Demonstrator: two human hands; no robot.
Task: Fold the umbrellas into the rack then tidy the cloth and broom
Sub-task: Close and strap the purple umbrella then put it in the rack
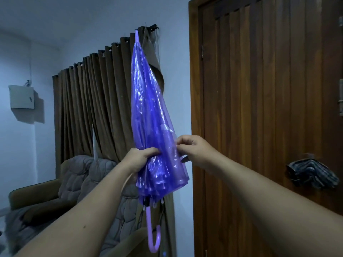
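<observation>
A see-through purple umbrella [150,115] is held upright in front of me, closed, tip up and curved lilac handle [153,236] hanging below. My left hand [140,159] grips the bunched canopy near its lower end. My right hand [193,148] pinches the canopy's right edge at about the same height. A dark striped cloth [311,175] hangs on a hook on the wooden door at the right. No rack or broom is in view.
A brown wooden door [259,108] fills the right side. Brown curtains [92,108] hang behind the umbrella. A sofa with a grey quilted blanket [89,179] stands at the lower left. A grey box [22,97] is mounted on the left wall.
</observation>
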